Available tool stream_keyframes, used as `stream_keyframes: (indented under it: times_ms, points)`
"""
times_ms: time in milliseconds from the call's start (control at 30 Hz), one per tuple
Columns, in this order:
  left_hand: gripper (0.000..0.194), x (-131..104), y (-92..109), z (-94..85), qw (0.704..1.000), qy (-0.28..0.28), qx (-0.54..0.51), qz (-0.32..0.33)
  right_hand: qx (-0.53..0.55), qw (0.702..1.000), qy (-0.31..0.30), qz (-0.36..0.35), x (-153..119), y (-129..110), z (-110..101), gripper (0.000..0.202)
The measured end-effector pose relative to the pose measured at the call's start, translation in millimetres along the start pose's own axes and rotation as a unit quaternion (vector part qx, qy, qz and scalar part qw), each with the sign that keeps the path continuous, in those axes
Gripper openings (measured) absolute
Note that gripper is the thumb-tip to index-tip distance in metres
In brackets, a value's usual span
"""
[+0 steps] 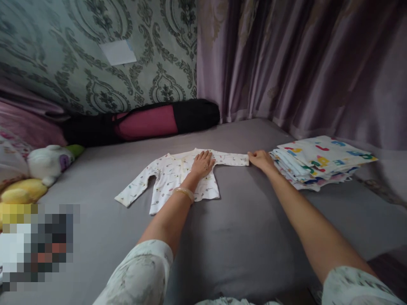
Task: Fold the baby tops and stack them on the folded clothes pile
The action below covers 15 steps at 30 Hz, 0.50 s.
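A small white long-sleeved shirt [168, 178] with a tiny print lies spread on the grey bed sheet [241, 237]. My left hand [202, 164] rests flat on the upper right part of its body, fingers stretched out. At the end of the right-hand sleeve, my right hand [259, 160] pinches the cuff, and that sleeve lies straight out to the side. The other sleeve slants down to the left, untouched. Just right of my right hand sits a stack of folded cloths [327, 154], the top one white with colourful shapes.
A long black and pink bag [146, 123] lies along the patterned wall. Plush toys [47, 163] are at the left edge, above a pixelated area. Purple curtains [286, 63] hang behind the bed at the right.
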<state>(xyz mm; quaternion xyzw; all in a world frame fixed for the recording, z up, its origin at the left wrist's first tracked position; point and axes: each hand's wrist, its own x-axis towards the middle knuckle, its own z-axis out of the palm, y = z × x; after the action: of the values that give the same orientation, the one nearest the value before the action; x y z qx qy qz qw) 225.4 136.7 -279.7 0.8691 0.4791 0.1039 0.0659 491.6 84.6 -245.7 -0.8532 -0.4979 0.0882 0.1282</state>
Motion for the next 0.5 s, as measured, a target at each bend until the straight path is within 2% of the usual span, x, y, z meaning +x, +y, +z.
stream_keyframes:
  times_ms: [100,200,367,500]
  points:
    - [0.057,0,1,-0.5,1.000,-0.005,0.011,-0.004,-0.014,0.999,-0.035,0.019,-13,-9,-1,0.054]
    - [0.059,-1,1,-2.4,1.000,-0.018,0.014,-0.007,-0.024,0.998,-0.037,0.036,-22,-19,3,0.053]
    - [0.061,-1,3,-3.5,0.999,-0.018,0.026,-0.011,-0.049,0.999,-0.004,0.011,-29,-21,9,0.043]
    - [0.061,-1,4,-3.0,0.999,-0.016,0.029,-0.013,-0.056,0.998,0.028,0.026,-33,-14,10,0.044]
